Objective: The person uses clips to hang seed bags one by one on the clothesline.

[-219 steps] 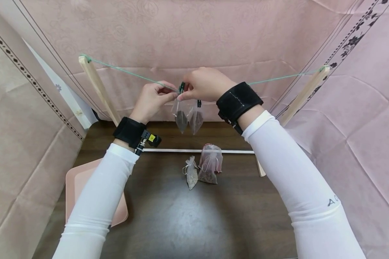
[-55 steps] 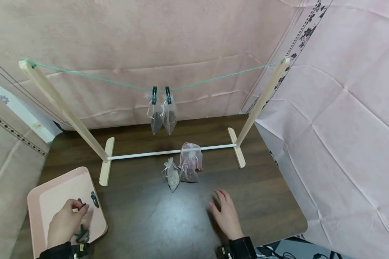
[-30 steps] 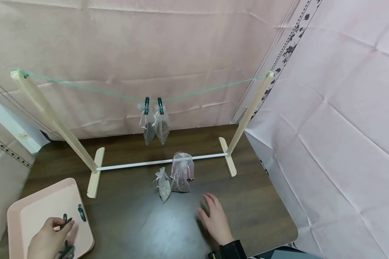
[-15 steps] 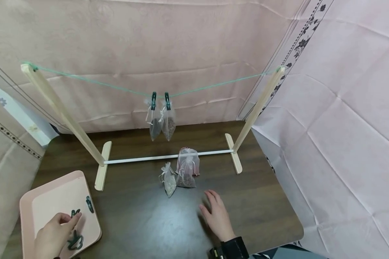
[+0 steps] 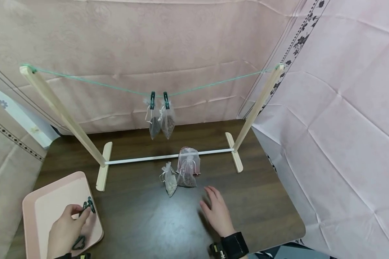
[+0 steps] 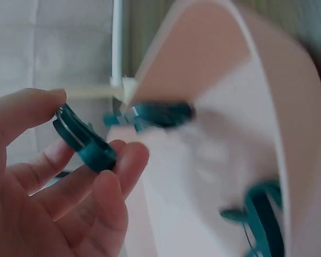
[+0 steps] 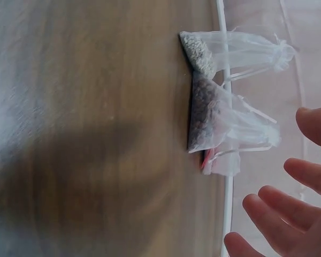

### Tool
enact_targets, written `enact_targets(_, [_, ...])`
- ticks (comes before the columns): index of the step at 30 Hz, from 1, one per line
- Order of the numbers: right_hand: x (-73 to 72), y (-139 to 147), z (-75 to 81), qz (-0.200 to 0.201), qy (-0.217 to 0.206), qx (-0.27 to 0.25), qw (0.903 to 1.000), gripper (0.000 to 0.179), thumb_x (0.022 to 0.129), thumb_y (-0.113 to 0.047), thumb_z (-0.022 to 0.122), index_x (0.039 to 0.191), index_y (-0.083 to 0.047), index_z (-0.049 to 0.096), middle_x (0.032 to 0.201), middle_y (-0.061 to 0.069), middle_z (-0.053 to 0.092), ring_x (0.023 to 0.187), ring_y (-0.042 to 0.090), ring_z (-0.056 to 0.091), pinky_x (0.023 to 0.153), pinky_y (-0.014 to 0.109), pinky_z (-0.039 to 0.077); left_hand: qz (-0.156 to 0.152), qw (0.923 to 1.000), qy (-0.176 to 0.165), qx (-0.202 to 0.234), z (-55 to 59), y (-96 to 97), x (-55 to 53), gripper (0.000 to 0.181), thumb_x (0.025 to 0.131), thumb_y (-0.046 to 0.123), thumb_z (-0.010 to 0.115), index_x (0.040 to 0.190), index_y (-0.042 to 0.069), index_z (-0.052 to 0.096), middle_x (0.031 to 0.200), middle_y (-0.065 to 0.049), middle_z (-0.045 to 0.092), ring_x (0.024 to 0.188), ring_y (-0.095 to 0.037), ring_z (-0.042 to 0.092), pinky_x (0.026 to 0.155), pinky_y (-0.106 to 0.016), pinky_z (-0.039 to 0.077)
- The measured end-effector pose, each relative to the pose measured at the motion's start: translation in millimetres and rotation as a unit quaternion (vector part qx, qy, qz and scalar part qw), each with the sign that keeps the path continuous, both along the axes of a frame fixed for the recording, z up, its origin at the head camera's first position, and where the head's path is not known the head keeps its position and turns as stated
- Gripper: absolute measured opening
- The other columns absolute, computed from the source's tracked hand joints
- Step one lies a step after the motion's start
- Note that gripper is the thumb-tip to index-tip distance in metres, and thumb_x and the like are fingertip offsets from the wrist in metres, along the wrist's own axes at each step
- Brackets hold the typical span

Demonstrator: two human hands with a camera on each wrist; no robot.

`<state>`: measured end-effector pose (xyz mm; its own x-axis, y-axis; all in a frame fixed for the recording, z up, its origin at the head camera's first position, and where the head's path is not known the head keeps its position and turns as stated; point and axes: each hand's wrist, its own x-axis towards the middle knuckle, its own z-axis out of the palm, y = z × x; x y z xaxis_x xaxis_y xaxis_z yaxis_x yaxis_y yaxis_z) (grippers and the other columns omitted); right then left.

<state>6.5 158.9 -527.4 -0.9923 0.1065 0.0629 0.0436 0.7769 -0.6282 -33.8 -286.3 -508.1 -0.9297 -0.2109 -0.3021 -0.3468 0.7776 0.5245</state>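
My left hand (image 5: 65, 228) is over the pink tray (image 5: 30, 216) and pinches a dark green clothespin (image 6: 85, 142) between thumb and fingers. Close behind that one, at the tray's right side, lies another clothespin (image 5: 91, 205). A further clothespin (image 6: 265, 222) rests in the tray nearer me. Palm sideways and fingers spread loosely, my right hand (image 5: 218, 214) hovers above the table, holding nothing. Just beyond it are a small sheer drawstring bag with pale grains (image 5: 170, 183) and a larger sheer bag with dark contents (image 7: 206, 112), with a reddish bag (image 7: 224, 163) partly hidden behind.
A green string (image 5: 110, 86) spans two wooden posts (image 5: 63, 113) joined by a white rod (image 5: 142, 159) near the table. Two filled sheer bags (image 5: 168, 124) hang mid-string from green clothespins (image 5: 166, 100). Pink cloth (image 5: 194, 39) encloses the back and sides.
Both hands were at the string earlier. My left hand has since come down to the tray, taken a clothespin and shifted right toward its edge; my right hand has lowered over the table.
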Motion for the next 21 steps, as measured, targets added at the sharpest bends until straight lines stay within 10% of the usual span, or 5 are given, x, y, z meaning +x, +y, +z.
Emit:
enact_targets(14, [-15.4,-38,22.9,0.065,0.006,-0.046,0.9968,0.052,0.089,-0.046,0.048,0.132,-0.018,0.041,0.134,0.002,0.040,0.121,0.018,0.038,0.093,0.041,0.036,-0.143,0.9756,0.165,0.025,30.4,108.8,0.0,0.034,0.086,0.041,0.055,0.107,0.014,0.053,0.090,-0.005,0.062,0.074,-0.017,0.058,0.058,-0.034,0.042])
enact_targets(21, [-17.1,-60,27.5,0.108,-0.023,-0.097,0.9892,0.057,0.087,-0.057,0.038,0.133,-0.024,0.040,0.126,-0.007,0.048,0.111,0.011,0.047,0.087,0.038,0.041,-0.185,0.9664,0.161,0.078,30.2,160.6,8.4,0.027,0.081,0.032,0.064,0.106,0.024,0.056,0.087,0.007,0.058,0.062,-0.003,0.050,0.052,-0.023,0.039])
